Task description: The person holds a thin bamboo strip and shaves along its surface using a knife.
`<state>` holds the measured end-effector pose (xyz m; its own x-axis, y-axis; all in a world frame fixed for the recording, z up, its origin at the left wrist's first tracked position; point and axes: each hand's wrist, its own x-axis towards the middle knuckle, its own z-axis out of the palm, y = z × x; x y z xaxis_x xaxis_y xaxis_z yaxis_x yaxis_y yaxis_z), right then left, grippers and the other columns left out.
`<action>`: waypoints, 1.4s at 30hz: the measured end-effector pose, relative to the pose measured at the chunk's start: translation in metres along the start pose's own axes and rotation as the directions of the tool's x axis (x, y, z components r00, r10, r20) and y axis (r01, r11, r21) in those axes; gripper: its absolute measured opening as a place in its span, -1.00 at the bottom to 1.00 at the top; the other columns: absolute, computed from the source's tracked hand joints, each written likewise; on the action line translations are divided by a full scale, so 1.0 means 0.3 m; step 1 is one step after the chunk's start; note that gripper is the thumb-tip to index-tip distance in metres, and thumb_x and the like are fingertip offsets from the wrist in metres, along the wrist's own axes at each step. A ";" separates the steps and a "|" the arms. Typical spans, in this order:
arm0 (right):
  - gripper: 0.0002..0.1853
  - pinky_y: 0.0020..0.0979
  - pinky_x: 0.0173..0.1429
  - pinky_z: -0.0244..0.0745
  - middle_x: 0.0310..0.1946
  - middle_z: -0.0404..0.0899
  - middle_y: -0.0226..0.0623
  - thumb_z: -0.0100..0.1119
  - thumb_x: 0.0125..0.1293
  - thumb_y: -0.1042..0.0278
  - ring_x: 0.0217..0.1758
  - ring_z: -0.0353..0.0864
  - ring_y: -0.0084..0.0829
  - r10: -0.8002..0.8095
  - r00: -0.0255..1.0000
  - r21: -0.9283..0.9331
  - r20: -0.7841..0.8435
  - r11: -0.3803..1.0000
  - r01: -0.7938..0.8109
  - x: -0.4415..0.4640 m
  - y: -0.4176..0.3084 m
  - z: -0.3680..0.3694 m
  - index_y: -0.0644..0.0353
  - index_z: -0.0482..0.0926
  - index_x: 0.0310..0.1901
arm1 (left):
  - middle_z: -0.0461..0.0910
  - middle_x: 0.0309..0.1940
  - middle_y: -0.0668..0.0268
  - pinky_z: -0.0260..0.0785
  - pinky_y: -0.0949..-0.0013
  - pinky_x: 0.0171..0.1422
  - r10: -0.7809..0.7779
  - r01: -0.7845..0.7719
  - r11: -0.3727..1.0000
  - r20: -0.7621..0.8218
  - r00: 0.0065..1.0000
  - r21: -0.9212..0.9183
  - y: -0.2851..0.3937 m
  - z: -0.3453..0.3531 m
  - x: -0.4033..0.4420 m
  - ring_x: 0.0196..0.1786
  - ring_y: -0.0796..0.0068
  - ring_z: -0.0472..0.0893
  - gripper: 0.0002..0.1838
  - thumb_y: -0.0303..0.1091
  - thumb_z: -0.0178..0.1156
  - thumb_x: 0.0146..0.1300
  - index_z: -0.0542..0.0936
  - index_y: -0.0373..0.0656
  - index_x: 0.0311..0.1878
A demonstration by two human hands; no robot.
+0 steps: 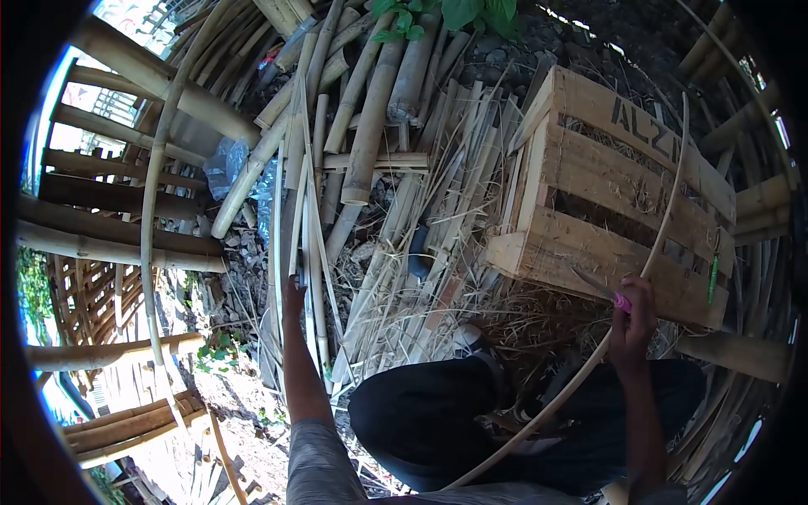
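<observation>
My right hand (633, 326) is closed around the pink handle of a knife (599, 284), its blade pointing up and left. A long curved bamboo strip (670, 206) passes by the same hand; it runs from the upper right down across my legs, and seems to be held along with the knife. At the left, my arm stretches forward, and my left hand (293, 296) is among thin upright bamboo strips (306, 244). Its fingers look closed on one strip, though they are small and dark here.
A slatted wooden crate (623, 181) with printed letters stands at the right, a green pen-like object (713, 278) on it. Bamboo poles (374, 126) and split strips lie ahead. A dark bottle-like object (418, 252) lies among them. Bamboo framework (126, 244) borders the left.
</observation>
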<state>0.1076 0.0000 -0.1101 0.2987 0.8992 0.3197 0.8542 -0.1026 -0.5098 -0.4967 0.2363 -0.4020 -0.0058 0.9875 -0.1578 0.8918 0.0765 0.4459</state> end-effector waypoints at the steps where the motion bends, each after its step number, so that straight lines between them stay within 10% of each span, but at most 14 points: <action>1: -0.84 -0.23 0.00 0.38 -0.20 0.44 0.02 -0.02 0.08 0.65 -0.09 0.48 -0.04 -0.002 1.000 -0.016 -0.007 1.000 0.002 -0.001 0.000 0.001 0.37 0.42 -0.26 | 0.55 -0.20 -0.06 0.39 0.05 -0.06 0.038 -0.038 0.998 -0.005 0.999 0.059 -0.007 0.012 -0.002 -0.09 -0.07 0.53 -0.53 -0.45 0.27 0.05 0.37 -0.25 0.04; 8: -0.85 -0.22 0.00 0.38 -0.24 0.45 0.01 0.00 0.08 0.66 -0.10 0.48 -0.05 0.017 1.000 0.002 0.005 1.000 -0.017 0.005 -0.007 -0.006 0.36 0.42 -0.27 | 0.51 -0.35 -0.04 0.41 -0.05 -0.27 -0.064 0.091 0.910 -0.079 0.995 0.404 0.076 0.060 0.000 -0.24 -0.09 0.57 -0.71 -0.29 0.13 0.22 0.38 -0.21 -0.06; 14: -0.88 -0.21 -0.02 0.39 -0.29 0.44 -0.01 -0.01 0.10 0.66 -0.09 0.48 -0.07 0.006 0.999 -0.017 0.032 1.000 -0.005 0.008 -0.009 -0.005 0.35 0.42 -0.29 | 0.50 -0.41 0.03 0.41 -0.02 -0.42 0.172 -0.018 0.851 -0.246 0.954 0.525 -0.077 0.123 0.022 -0.44 -0.05 0.57 -0.81 -0.34 -0.14 0.34 0.38 -0.21 -0.10; 24: -0.84 -0.24 -0.04 0.40 -0.21 0.44 -0.01 -0.02 0.09 0.65 -0.11 0.49 -0.08 0.014 1.000 0.017 -0.003 1.000 -0.014 0.005 -0.012 0.003 0.35 0.42 -0.26 | 0.55 -0.36 -0.13 0.42 -0.07 -0.22 -0.019 -0.003 0.916 0.052 0.998 0.402 0.127 -0.122 0.052 -0.25 -0.17 0.57 -0.82 -0.42 -0.05 0.27 0.41 -0.32 -0.15; 42: -0.84 -0.21 0.01 0.39 -0.19 0.43 -0.01 -0.02 0.09 0.65 -0.10 0.48 -0.06 0.002 1.000 -0.018 0.018 1.000 -0.002 0.004 -0.011 -0.003 0.34 0.40 -0.25 | 0.51 -0.47 -0.12 0.33 0.00 -0.26 0.066 -0.080 0.952 0.057 0.996 0.294 0.171 -0.182 0.041 -0.27 -0.15 0.53 -0.87 -0.42 0.08 0.22 0.42 -0.31 -0.30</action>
<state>0.1055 0.0010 -0.1072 0.2932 0.9064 0.3042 0.8612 -0.1123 -0.4956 -0.4756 0.2600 -0.3329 0.0791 0.9809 -0.1778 0.9829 -0.0470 0.1780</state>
